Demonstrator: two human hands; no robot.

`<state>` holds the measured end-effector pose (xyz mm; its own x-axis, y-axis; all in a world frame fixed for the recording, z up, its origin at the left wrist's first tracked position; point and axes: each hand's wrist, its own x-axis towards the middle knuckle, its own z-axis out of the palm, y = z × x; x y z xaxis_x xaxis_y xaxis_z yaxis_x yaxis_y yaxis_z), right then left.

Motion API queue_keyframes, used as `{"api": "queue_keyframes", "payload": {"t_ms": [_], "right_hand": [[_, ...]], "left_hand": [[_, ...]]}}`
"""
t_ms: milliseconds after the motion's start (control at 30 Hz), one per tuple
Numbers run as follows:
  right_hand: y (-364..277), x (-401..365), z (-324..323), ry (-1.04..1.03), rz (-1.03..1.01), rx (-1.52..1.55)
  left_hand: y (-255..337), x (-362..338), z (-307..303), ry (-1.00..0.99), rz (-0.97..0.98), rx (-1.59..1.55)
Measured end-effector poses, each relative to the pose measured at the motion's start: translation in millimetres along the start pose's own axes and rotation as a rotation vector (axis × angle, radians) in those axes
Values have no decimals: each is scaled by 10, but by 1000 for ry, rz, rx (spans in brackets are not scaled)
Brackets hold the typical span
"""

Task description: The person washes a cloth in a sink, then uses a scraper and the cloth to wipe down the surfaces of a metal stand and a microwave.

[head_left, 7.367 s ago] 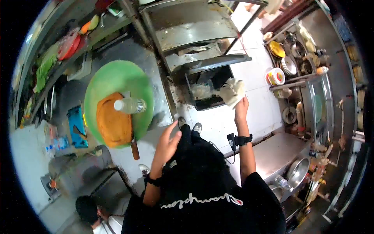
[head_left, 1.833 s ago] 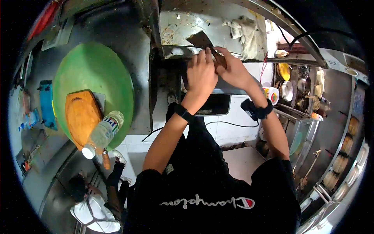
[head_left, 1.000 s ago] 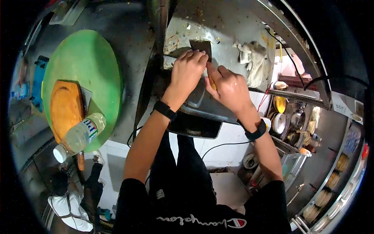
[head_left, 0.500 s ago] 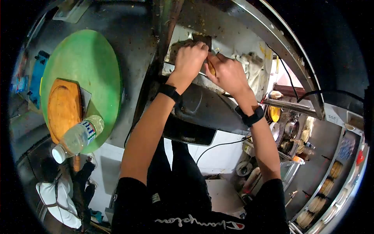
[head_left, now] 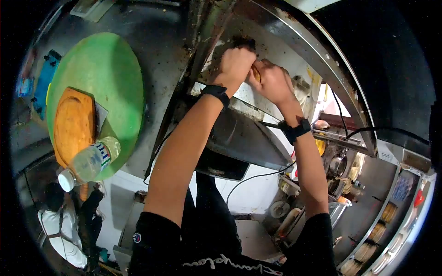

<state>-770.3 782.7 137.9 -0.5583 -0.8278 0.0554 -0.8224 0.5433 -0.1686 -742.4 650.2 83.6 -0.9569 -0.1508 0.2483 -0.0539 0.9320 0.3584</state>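
The grip was closed on a scraper [head_left: 246, 43], left hand [head_left: 237, 63] clenched over it, right hand [head_left: 274, 82] wrapped round its wooden handle [head_left: 256, 73], at the grimy metal shelf [head_left: 276, 48].

Leftmost, a green board [head_left: 106, 57] bore a wooden tray [head_left: 73, 122] and a clear capped bottle [head_left: 92, 161]; then a black bin [head_left: 224, 169], contents hidden; rightward, a pale cloth [head_left: 301, 88].

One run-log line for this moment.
left hand: on scraper near blade; right hand: gripping its handle; work area: dirty metal shelf; far left: bottle, green board
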Motion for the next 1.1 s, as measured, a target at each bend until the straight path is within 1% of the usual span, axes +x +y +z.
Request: {"api": "queue_keyframes", "payload": {"t_ms": [100, 200, 300, 367, 433, 467, 500, 533, 600, 700, 733, 767, 800, 833, 867, 933, 1000, 1100], "right_hand": [[78, 56, 66, 24, -18, 41], [153, 148, 175, 165, -66, 100], [146, 217, 67, 131, -27, 135], [226, 284, 77, 132, -61, 49], [271, 355, 100, 120, -86, 21], [285, 387, 110, 111, -86, 32], [308, 421, 117, 105, -85, 42], [323, 457, 141, 162, -99, -16], [322, 500, 88, 71, -54, 39], [241, 583, -8, 47, 2, 163], [206, 609, -15, 41, 18, 235], [235, 622, 2, 42, 29, 225], [266, 636, 21, 42, 41, 215], [296, 651, 38, 42, 52, 206], [342, 670, 62, 43, 43, 148], [389, 685, 100, 43, 30, 34], [394, 704, 130, 3, 59, -31], [350, 669, 138, -8, 91, -65]], "left_hand": [[-47, 86, 13, -90, 60, 64], [-28, 178, 107, 156, -58, 28], [-76, 243, 186, 388, -15, -38], [-94, 300, 248, 418, -72, -106], [-113, 331, 163, 217, -155, -196], [-133, 398, 76, 0, -198, -255], [-149, 430, 48, -96, -211, -293], [-163, 460, 6, -192, -226, -328], [-183, 458, 18, -150, -203, -351], [-260, 705, 348, -55, -244, -101], [-340, 741, 680, -74, -89, 451], [-428, 840, 985, 45, -211, 41], [-516, 939, 1290, 208, -284, -375], [-458, 881, 1023, 164, -278, -379], [-323, 777, 493, 119, -270, -384], [-255, 726, 199, 3, -202, -327], [-267, 745, 189, -133, -79, -202], [-268, 755, 293, 18, -41, -134]]}}
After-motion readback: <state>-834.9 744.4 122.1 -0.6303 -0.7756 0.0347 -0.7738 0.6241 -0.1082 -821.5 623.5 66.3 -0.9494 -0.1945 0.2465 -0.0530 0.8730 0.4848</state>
